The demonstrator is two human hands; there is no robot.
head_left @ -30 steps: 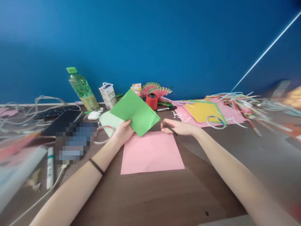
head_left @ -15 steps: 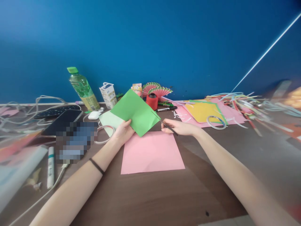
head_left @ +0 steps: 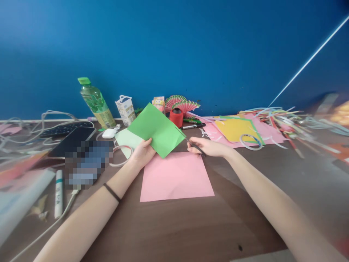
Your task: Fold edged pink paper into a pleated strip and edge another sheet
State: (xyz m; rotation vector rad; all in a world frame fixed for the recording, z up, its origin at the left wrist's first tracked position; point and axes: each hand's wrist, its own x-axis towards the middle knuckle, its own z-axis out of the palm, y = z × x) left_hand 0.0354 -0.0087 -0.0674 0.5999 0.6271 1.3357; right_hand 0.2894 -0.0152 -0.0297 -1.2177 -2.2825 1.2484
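Note:
My left hand (head_left: 144,152) pinches the lower left edge of a green sheet of paper (head_left: 156,129), thumb on top and the other fingers hidden beneath. The sheet is held up at a slant above the table. My right hand (head_left: 205,146) is closed around dark scissors (head_left: 194,145), whose thin blades reach the right corner of the green paper. Flat on the table below both hands lies a pink sheet of paper (head_left: 177,178). A pale green sheet (head_left: 127,140) shows partly from behind the green one.
Along the blue wall stand a green-capped bottle (head_left: 95,103), a carton (head_left: 125,111), a red thread spool (head_left: 176,117) and paper fans (head_left: 185,105). Yellow paper (head_left: 234,130), a tape roll (head_left: 251,142) and paper strips lie right. Phones, cables and a marker (head_left: 58,194) lie left.
Almost nothing differs. The green paper has shifted very slightly upward, and the scissor handles in my right hand have turned a little.

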